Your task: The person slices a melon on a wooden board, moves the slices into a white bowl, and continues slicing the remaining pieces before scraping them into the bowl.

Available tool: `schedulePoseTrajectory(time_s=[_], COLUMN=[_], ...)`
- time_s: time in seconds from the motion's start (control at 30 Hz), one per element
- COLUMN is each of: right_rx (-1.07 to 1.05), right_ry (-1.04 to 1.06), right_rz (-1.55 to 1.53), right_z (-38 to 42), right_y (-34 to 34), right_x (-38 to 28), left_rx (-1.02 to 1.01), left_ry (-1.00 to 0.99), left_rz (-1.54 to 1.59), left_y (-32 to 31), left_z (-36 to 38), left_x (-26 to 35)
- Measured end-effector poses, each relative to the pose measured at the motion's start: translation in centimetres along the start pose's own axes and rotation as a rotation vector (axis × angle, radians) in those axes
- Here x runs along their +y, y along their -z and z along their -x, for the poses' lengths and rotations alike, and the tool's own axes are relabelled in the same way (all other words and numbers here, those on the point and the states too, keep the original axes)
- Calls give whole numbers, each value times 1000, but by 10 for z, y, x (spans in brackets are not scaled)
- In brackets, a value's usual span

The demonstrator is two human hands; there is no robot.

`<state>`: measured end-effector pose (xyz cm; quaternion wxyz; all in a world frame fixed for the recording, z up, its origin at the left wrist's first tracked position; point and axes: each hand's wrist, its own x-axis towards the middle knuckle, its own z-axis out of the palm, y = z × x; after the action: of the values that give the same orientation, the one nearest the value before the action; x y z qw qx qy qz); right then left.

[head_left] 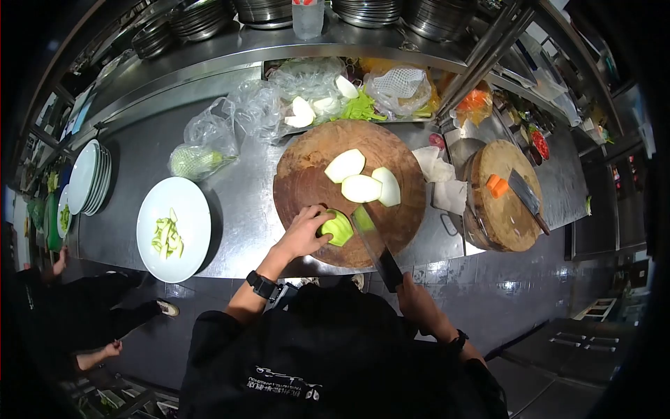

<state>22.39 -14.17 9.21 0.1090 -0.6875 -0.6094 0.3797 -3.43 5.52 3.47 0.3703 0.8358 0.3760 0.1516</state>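
Left hand [305, 234] is curled over a green vegetable piece [338, 228] at the near edge of the round cutting board [307, 181], fingers bent and pressing it down. Right hand [413, 299] is closed around the handle of a big knife [370, 241], with the blade lying right beside the piece, on its right side.

What worries me here: the left fingertips sit very close to the blade, and I can't tell if they're tucked back. If the piece rolls or slips on the board, the edge could catch a finger. It also sits near the board's rim and the board is close to the counter's front edge — a hard push could send a slice onto the floor.

Counting stuff:
- three pale peeled slices [361, 183] in the middle of the board, touching each other
- one white plate [174, 227] with a small heap of green strips, left of the board
- a stack of plates [89, 178] further left, too blurry to count
- a second board [506, 199] on the right with one cleaver [527, 199] and what looks like two orange chunks [497, 186]
- several plastic bags [209, 143] of vegetables behind, count unclear

Another person's hand [112, 348] shows low on the left, well apart.
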Motion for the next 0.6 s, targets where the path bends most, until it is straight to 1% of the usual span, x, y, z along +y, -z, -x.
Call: schedulePoseTrajectory(time_s=[0.03, 0.1, 0.37, 0.5, 0.6], right_rx=[9, 1, -11, -7, 4], right_ry=[31, 15, -9, 5, 21], right_rz=[-3, -10, -26, -45, -45], right_z=[0, 0, 1, 0, 0], right_y=[0, 2, 6, 6, 5], right_x=[1, 0, -3, -2, -3], left_rx=[0, 34, 63, 121, 123], left_ry=[-1, -7, 22, 9, 4], left_rz=[-1, 6, 36, 44, 40], left_y=[-2, -7, -12, -19, -21], left_z=[-1, -3, -3, -1, -1], left_x=[0, -1, 1, -4, -4])
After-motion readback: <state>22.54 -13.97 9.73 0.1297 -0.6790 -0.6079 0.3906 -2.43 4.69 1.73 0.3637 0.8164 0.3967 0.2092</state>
